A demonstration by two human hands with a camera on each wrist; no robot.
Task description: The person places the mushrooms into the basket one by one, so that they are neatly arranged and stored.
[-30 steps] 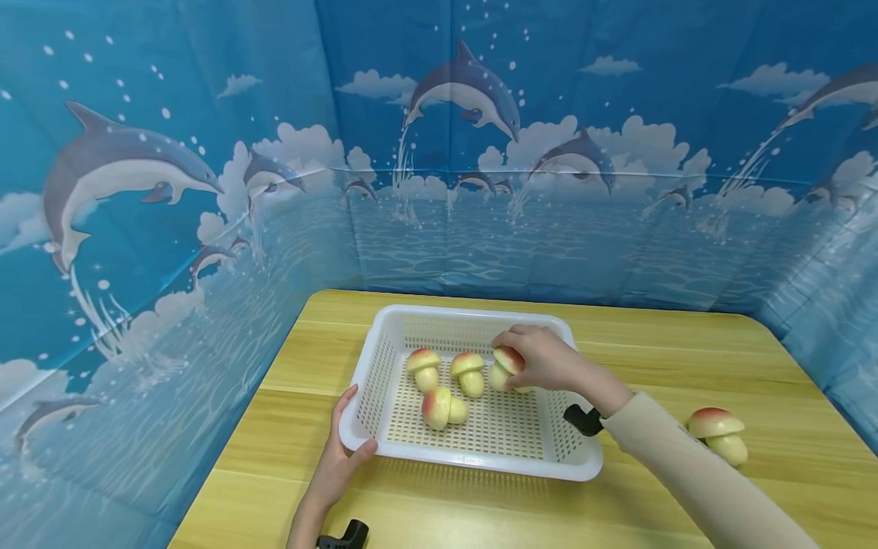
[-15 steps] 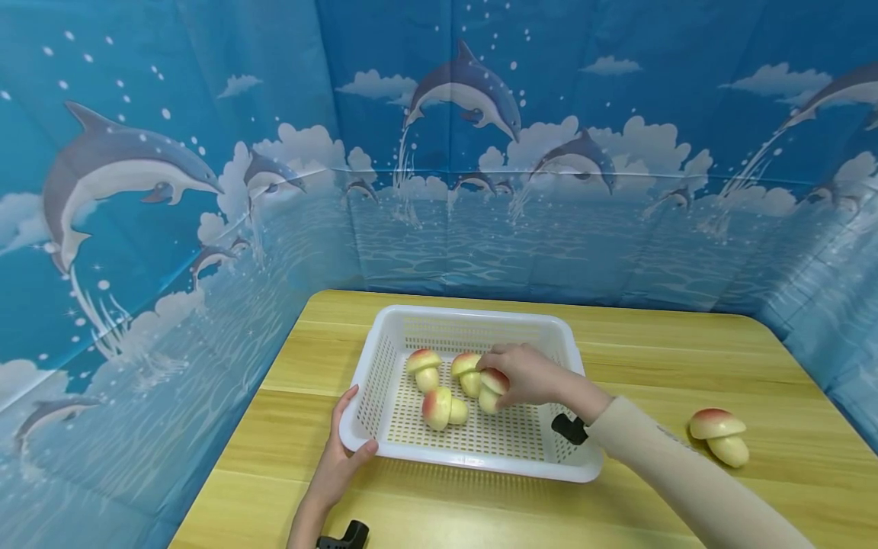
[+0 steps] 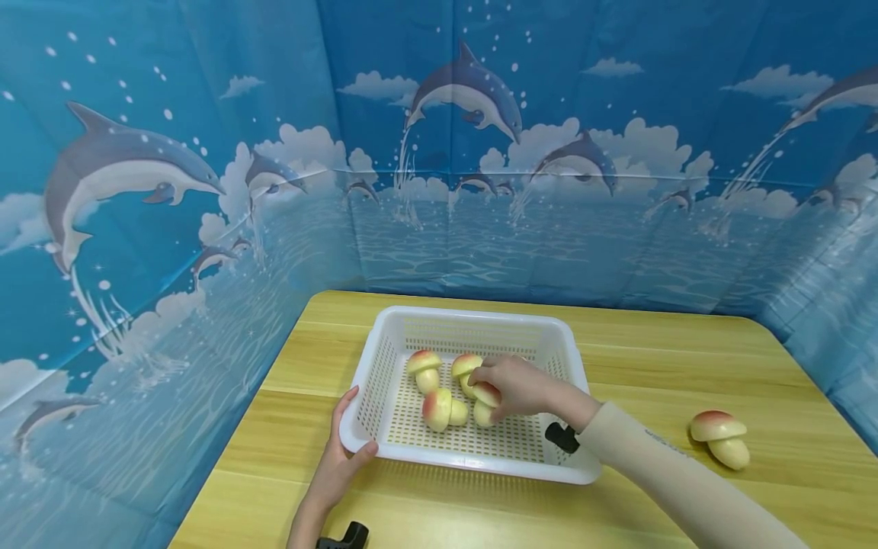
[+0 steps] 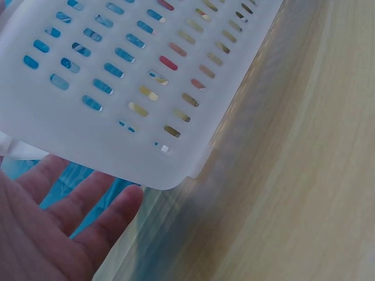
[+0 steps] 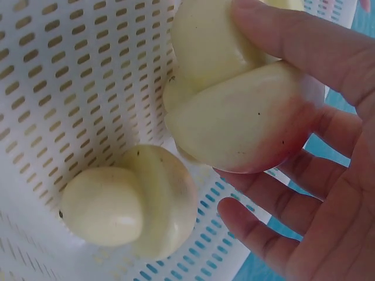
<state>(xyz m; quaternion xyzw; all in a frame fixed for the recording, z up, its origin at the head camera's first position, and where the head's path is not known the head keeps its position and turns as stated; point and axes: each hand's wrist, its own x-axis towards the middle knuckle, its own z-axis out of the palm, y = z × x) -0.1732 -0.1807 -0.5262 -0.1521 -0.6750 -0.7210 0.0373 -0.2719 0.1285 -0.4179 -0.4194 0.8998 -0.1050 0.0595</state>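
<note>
In the head view a white perforated plastic basket [image 3: 473, 461] stands on the table. My left hand [image 3: 336, 465] grips its near left corner, thumb on the front rim and fingers along the left side. Inside the basket, my right hand [image 3: 521, 385] holds a toy mushroom [image 3: 483, 414], pale yellow with a reddish cap. The right wrist view shows thumb and fingers around that mushroom's cap [image 5: 240, 120]. Three similar mushrooms lie beside it in the basket: a left one [image 3: 425, 370], a front one [image 3: 444, 409] and a back one [image 3: 466, 366] partly hidden by my fingers.
Another toy mushroom [image 3: 720, 438] lies on the wooden table [image 3: 652, 358], right of the basket and beyond my right sleeve [image 3: 672, 465]. A blue dolphin-print curtain [image 3: 480, 236] hangs behind and at both sides of the table.
My right hand has moved left and toward me within the basket, carrying the mushroom close to the others. The left hand and the basket have stayed in place.
</note>
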